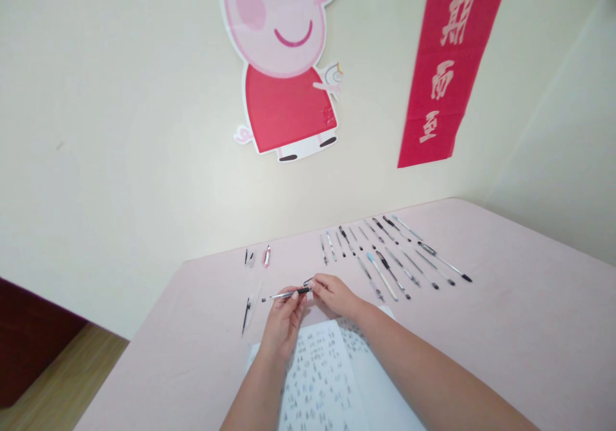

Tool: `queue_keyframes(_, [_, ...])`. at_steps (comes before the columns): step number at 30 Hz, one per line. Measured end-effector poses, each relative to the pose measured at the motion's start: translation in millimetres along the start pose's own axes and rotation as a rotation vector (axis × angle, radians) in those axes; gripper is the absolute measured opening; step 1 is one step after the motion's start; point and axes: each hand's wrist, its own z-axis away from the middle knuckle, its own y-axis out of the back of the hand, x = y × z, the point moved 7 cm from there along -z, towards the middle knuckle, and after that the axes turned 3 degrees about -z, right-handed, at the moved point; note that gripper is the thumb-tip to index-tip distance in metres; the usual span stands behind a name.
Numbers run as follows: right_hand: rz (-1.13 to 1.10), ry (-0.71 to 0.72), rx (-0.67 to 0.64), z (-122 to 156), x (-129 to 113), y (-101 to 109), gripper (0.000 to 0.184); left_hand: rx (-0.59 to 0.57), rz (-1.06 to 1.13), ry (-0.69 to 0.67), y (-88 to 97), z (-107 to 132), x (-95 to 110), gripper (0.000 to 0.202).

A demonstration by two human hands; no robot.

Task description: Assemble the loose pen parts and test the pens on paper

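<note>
A pen with a clear barrel and a black part near its right end is held level above the table. My left hand is closed around its barrel. The fingers of my right hand pinch its right end, where a dark clip sticks up. Below both hands lies an open notebook with handwriting on its left page. Left of my left hand a black pen piece lies by a clear tube.
Several pens and refills lie in two rows on the pink tabletop at the right. A red and white correction pen and small pen parts lie back left. A wall with a cartoon pig cutout rises behind.
</note>
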Motion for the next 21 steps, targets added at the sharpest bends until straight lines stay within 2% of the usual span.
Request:
queue_keyframes(4, [-0.026,-0.006,0.026,0.9,-0.4,1.8,0.015,0.011,0.001,0.004,1.5,-0.6,-0.2,0.016])
queue_keyframes(9, [0.046,0.028,0.012,-0.3,0.3,0.3,0.028,-0.009,-0.01,-0.004,-0.4,0.3,-0.7,0.017])
queue_keyframes(13, [0.034,-0.005,-0.006,-0.1,2.2,-0.8,0.035,-0.011,-0.016,-0.011,-0.9,0.6,-0.3,0.017])
queue_keyframes(21, [0.007,0.013,0.014,1.0,2.4,0.7,0.023,-0.011,-0.021,-0.023,0.2,-0.3,-0.2,0.015])
